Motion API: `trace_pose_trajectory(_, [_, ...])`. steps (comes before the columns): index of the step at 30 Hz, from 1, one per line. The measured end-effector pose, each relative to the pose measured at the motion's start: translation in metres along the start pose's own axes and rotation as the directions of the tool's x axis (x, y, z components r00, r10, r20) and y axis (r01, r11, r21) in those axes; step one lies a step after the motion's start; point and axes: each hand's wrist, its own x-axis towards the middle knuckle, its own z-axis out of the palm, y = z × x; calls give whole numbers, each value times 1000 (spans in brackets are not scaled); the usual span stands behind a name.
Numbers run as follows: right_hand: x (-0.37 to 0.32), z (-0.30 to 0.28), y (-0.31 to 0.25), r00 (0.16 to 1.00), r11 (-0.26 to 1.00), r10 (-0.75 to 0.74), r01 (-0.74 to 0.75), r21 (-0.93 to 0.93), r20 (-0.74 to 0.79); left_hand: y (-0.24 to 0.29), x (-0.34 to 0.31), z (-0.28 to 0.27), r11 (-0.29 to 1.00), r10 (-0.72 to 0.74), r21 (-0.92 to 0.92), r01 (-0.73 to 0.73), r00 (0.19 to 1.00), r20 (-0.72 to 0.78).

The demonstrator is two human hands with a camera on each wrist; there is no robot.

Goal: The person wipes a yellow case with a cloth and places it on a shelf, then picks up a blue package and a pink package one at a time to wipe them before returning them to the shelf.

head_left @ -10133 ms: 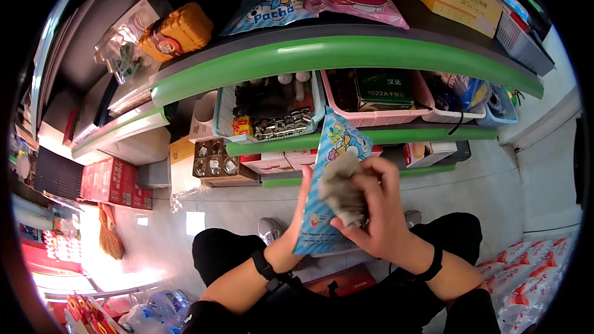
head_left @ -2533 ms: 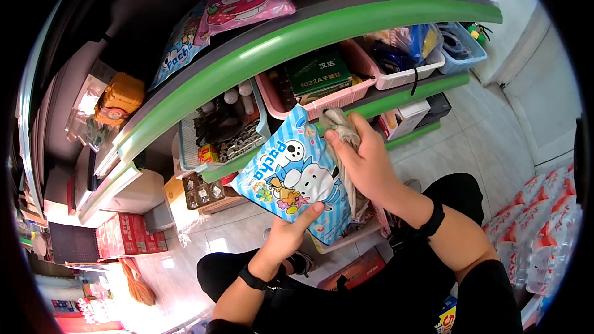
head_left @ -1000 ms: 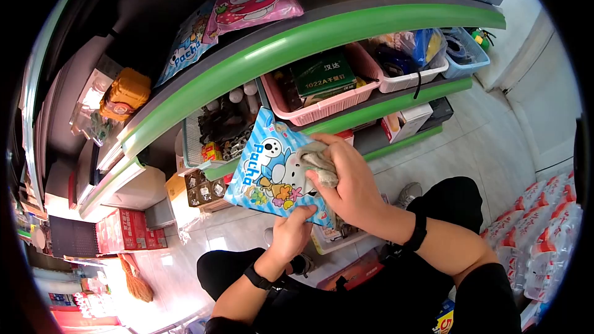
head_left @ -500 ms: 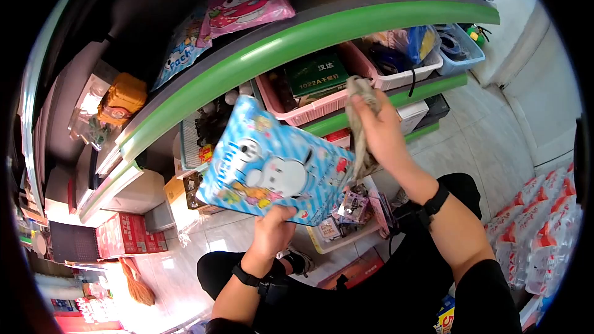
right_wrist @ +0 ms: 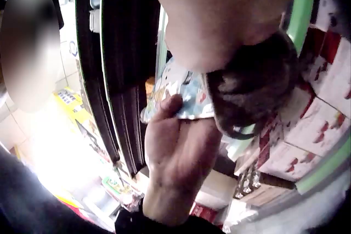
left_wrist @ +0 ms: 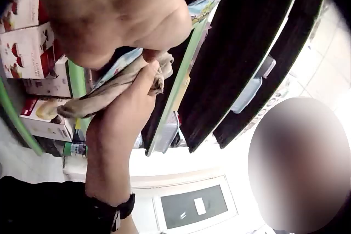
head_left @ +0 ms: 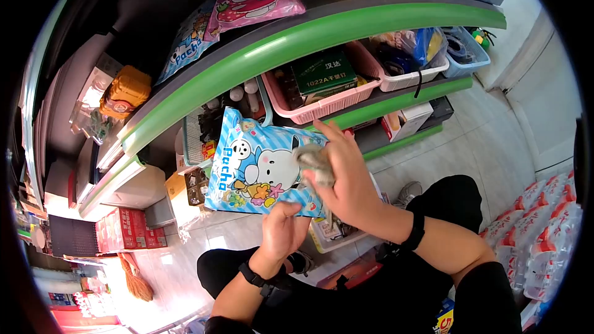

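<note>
A blue striped plastic packet printed "Pacha" (head_left: 247, 167) is held up in front of the shelves, its cartoon face toward the head camera. My left hand (head_left: 281, 235) grips its lower edge, thumb on the front; the right wrist view shows that thumb lying over the packet (right_wrist: 189, 99). In my right hand (head_left: 356, 185) is a bunched grey-beige cloth (head_left: 315, 164), which overlaps the packet's right side. The left wrist view shows the cloth (left_wrist: 109, 88) trailing below the right thumb. Most of the fingers under the packet are hidden.
Behind the packet, a pink basket (head_left: 322, 111) and a teal basket (head_left: 193, 139) stand under the green shelf edge (head_left: 297, 37). Above lies a pink packet (head_left: 253, 3). A tray of small goods (head_left: 322, 244) sits low between the knees. Wrapped bottles (head_left: 538, 229) stand at right.
Half a second ago the cloth was off to the right near the pink basket; my right hand has brought it back over the packet. Ten seconds ago the packet stood nearly edge-on.
</note>
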Motion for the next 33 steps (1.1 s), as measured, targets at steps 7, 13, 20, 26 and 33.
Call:
trace_pose_trajectory(7, [20, -10, 37, 917, 886, 398, -374, 273, -36, 1, 0, -2, 995, -48, -82, 51, 998, 32])
trace_pose_trajectory(13, [33, -30, 66, 877, 884, 432, -366, 292, -210, 25, 4, 10, 997, -31, -73, 30, 999, -14])
trace_pose_trajectory(20, [23, -31, 15, 993, 998, 39, -32, 56, -114, 19, 15, 16, 996, -11, -90, 11, 1000, -4])
trace_pose_trajectory(26, [-3, -5, -17, 989, 999, -36, 36, 0, 147, 12, 8, 20, 995, -13, -102, 17, 999, 38])
trace_pose_trajectory(33, [-21, 14, -25, 976, 988, -48, 16, 152, 212, 15, 11, -1, 962, 10, -270, 41, 983, 185])
